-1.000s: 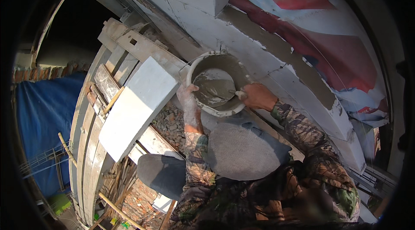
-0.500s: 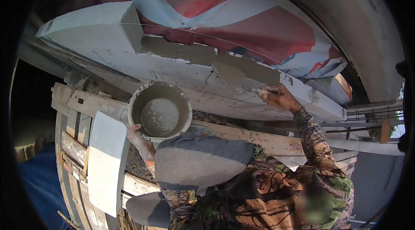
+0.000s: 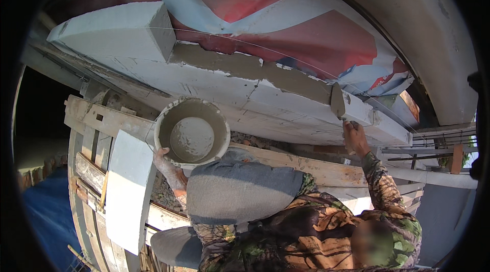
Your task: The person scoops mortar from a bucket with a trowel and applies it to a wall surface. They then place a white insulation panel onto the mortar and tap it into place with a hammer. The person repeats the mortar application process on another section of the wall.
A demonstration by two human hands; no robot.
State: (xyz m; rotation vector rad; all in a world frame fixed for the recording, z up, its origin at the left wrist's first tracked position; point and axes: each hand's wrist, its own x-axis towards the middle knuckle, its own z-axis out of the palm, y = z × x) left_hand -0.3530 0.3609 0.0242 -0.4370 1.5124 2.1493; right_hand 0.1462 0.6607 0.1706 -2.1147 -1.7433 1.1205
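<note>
Mortar [image 3: 219, 62], apparently being spread along the wall's [image 3: 204, 82] edge; right hand [image 3: 356, 139] grips trowel [image 3: 337, 101], left hand [image 3: 167, 164] bucket [image 3: 225, 135]; next stroke should run level.

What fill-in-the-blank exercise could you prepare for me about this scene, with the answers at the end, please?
1. The tool in the right hand is a ____.
2. The bucket is held at its rim by the person's ____.
3. In the picture, the partly sunlit white block is on the ____ side of the bucket.
4. The plastic sheet in the lower left corner is ____.

Missing words: trowel; left hand; left; blue.
</note>
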